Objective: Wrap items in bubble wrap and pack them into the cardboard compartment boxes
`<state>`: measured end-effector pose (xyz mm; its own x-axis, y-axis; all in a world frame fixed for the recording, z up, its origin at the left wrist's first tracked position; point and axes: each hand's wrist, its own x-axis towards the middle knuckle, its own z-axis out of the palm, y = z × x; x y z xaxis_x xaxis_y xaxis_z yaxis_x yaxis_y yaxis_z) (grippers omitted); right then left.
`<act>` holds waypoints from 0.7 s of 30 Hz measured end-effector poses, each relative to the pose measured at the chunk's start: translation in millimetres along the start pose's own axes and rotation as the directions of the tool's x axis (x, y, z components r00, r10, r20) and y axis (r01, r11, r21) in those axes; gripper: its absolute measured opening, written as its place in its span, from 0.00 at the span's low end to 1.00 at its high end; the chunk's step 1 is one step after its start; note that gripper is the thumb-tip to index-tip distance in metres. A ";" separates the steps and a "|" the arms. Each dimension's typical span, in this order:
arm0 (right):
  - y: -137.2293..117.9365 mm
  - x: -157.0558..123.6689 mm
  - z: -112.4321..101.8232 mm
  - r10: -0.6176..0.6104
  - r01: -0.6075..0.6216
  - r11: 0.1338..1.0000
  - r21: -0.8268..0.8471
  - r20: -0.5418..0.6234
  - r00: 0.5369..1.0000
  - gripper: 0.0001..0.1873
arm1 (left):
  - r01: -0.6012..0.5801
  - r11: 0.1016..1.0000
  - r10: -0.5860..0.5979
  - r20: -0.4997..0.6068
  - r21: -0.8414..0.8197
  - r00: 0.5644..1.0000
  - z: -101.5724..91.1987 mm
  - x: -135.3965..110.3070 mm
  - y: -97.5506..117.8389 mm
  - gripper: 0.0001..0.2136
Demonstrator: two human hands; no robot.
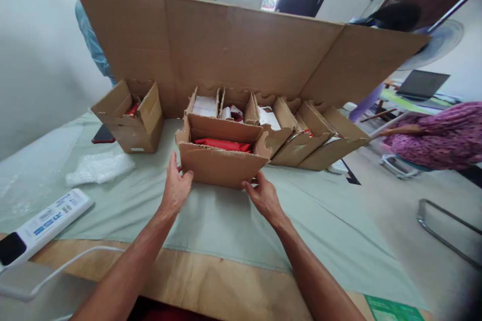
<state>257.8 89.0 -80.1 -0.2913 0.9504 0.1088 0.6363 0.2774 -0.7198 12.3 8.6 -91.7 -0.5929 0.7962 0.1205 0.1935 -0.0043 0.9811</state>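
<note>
Between my hands is an open cardboard box (pixel 224 166), set in front of a row of similar boxes. A red packet (pixel 222 145) shows inside it. My left hand (pixel 176 186) grips the box's left front corner, thumb on the front face and fingers round the side. At the lower right corner, my right hand (pixel 263 193) holds the box the same way, its fingertips partly hidden behind the edge. Directly behind stand a box with white papers (pixel 205 106) and another box (pixel 237 98) with white and dark red items.
A tall cardboard sheet (pixel 241 45) stands behind the boxes. At left are a separate box (pixel 139 133), a dark phone (pixel 103 134), bubble wrap (pixel 100 166) and a white power strip (pixel 56 218). More boxes (pixel 320 148) lean at right. A person in purple (pixel 440 135) sits beyond.
</note>
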 end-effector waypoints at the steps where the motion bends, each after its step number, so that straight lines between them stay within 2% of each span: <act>1: 3.3 -4.2 0.8 0.020 -0.020 1.000 0.008 -0.013 1.000 0.23 | 0.022 1.000 -0.022 0.005 -0.021 1.000 -1.9 -3.3 0.1 0.41; 4: 13.7 -27.4 0.4 0.061 -0.062 0.998 -0.006 -0.072 0.995 0.23 | 0.025 1.000 -0.025 0.000 -0.017 1.000 -19.0 -25.8 -2.4 0.42; 6: 13.6 -44.5 2.4 0.026 -0.028 0.999 -0.025 -0.062 0.998 0.21 | -0.061 0.994 0.058 0.035 0.087 0.998 -35.0 -48.6 -7.8 0.39; 8: 1.5 -56.5 11.8 -0.089 0.089 0.996 -0.016 0.009 0.996 0.17 | -0.198 0.944 0.166 0.140 0.264 0.976 -48.8 -74.1 -17.0 0.32; 10: -23.0 -59.0 30.8 -0.271 0.270 0.963 0.018 0.094 0.958 0.14 | -0.315 0.857 0.226 0.251 0.407 0.941 -56.9 -98.5 -28.8 0.26; 12: -56.2 -49.2 58.8 -0.474 0.473 0.880 0.043 0.162 0.866 0.13 | -0.384 0.793 0.259 0.309 0.473 0.915 -59.0 -117.9 -40.1 0.23; 15: -111.4 -15.1 113.1 -0.673 0.705 0.709 -0.004 0.293 0.679 0.16 | -0.426 0.765 0.301 0.316 0.484 0.900 -56.5 -133.4 -48.8 0.20; 18: -162.5 24.7 174.0 -0.687 0.829 0.553 -0.087 0.515 0.513 0.17 | -0.398 0.800 0.301 0.274 0.449 0.914 -54.7 -134.8 -47.8 0.18; 20: -189.3 43.4 209.6 -0.637 0.863 0.494 -0.108 0.631 0.444 0.20 | -0.374 0.833 0.291 0.252 0.407 0.923 -54.6 -132.3 -46.6 0.18; 21: -199.0 48.8 223.1 -0.611 0.866 0.487 -0.113 0.664 0.430 0.23 | -0.364 0.851 0.286 0.245 0.379 0.926 -54.9 -131.0 -46.6 0.19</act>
<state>-42.4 48.8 -84.5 -0.9888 0.1460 0.0313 0.1382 0.9741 -0.1789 38.1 -128.7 -144.9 -0.3020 0.8845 0.3555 0.6766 -0.0638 0.7336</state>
